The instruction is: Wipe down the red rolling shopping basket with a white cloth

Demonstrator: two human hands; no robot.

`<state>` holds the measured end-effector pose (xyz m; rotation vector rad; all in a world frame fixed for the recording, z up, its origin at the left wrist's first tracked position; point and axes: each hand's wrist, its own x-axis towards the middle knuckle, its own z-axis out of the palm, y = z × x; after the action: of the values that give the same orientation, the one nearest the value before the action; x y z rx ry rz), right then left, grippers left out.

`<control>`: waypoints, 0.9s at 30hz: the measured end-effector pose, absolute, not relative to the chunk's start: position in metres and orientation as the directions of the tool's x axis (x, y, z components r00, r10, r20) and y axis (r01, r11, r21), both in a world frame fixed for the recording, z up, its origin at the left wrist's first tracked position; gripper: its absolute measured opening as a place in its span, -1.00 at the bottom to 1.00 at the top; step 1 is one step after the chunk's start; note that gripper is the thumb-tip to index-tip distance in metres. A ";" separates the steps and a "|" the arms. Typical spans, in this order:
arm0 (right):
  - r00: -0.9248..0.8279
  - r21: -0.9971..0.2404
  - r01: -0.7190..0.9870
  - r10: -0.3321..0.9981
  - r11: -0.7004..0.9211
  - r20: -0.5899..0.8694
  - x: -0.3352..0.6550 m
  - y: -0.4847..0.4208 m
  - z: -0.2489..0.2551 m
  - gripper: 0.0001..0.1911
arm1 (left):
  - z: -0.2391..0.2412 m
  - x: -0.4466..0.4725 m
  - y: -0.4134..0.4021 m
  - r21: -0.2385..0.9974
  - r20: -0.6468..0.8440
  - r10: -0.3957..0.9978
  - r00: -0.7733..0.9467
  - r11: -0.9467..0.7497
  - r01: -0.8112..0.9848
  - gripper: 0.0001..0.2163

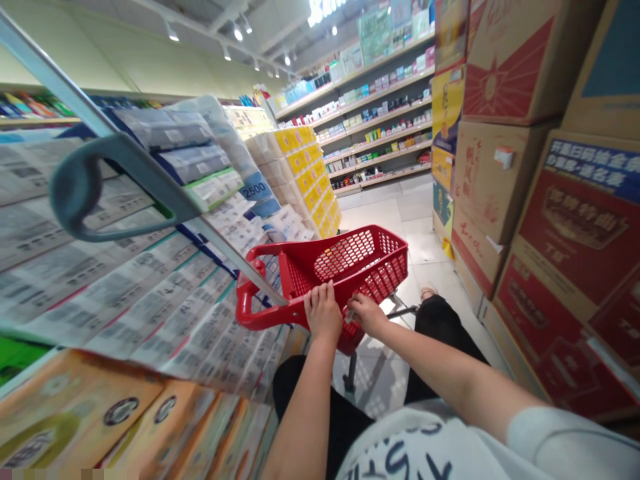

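Red basket [363,277] partly hidden by left grip [323,312]; metal pole [55,75] cut off at left edge; orange packs [75,407] blurred, cut off below.

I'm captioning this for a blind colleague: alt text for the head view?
A person's left hand rests on a red shopping cart, the right hand at its near side. Packaged goods are stacked left, cardboard cartons right.

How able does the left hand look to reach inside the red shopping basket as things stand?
Probably yes: the left hand rests on the near rim of the red shopping basket, and no cover shows over its open top.
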<state>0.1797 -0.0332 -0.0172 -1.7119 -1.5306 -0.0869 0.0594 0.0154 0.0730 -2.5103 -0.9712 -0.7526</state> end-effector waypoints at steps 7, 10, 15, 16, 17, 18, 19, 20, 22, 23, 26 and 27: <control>0.225 -0.488 0.868 0.805 0.090 0.549 0.180 -0.032 -0.010 -0.75 | 0.071 0.059 0.016 -0.118 0.588 0.518 0.621 -0.705 0.699 -0.56; 0.249 -0.488 0.871 0.814 0.048 0.525 0.181 -0.036 -0.015 -0.74 | 0.070 0.059 0.016 -0.123 0.595 0.508 0.623 -0.708 0.695 -0.57; 0.223 -0.470 0.877 0.785 0.096 0.578 0.179 -0.037 -0.012 -0.80 | 0.068 0.061 0.013 -0.103 0.613 0.517 0.597 -0.697 0.710 -0.58; 0.225 -0.477 0.874 0.797 0.089 0.560 0.179 -0.037 -0.013 -0.83 | 0.068 0.061 0.012 -0.100 0.614 0.518 0.596 -0.697 0.710 -0.58; 0.226 -0.486 0.870 0.811 0.082 0.540 0.180 -0.038 -0.014 -0.86 | 0.069 0.061 0.012 -0.100 0.614 0.516 0.597 -0.699 0.708 -0.58; 0.227 -0.497 0.864 0.820 0.080 0.526 0.180 -0.039 -0.015 -0.88 | 0.069 0.061 0.012 -0.101 0.614 0.514 0.599 -0.702 0.705 -0.58; 0.226 -0.506 0.858 0.820 0.088 0.526 0.180 -0.041 -0.016 -0.87 | 0.069 0.061 0.012 -0.104 0.614 0.509 0.603 -0.705 0.701 -0.58; 0.218 -0.509 0.853 0.810 0.112 0.544 0.180 -0.042 -0.016 -0.86 | 0.068 0.061 0.011 -0.108 0.613 0.506 0.607 -0.708 0.698 -0.58; 0.185 -0.496 0.848 0.773 0.187 0.607 0.180 -0.042 -0.013 -0.80 | 0.068 0.061 0.011 -0.107 0.614 0.507 0.605 -0.706 0.700 -0.58; 0.169 -0.486 0.846 0.755 0.219 0.634 0.180 -0.041 -0.011 -0.77 | 0.068 0.061 0.011 -0.103 0.614 0.511 0.602 -0.704 0.703 -0.58; 0.159 -0.478 0.846 0.745 0.235 0.647 0.182 -0.036 -0.008 -0.72 | 0.067 0.064 0.009 -0.088 0.618 0.525 0.586 -0.694 0.715 -0.60; 0.167 -0.484 0.847 0.754 0.220 0.635 0.183 -0.035 -0.009 -0.73 | 0.067 0.065 0.008 -0.085 0.619 0.528 0.581 -0.691 0.718 -0.60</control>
<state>0.1830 -0.0352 -0.0093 -1.5433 -1.5956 -0.1294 0.0647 0.0085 0.0674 -2.4882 -1.0150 -0.8169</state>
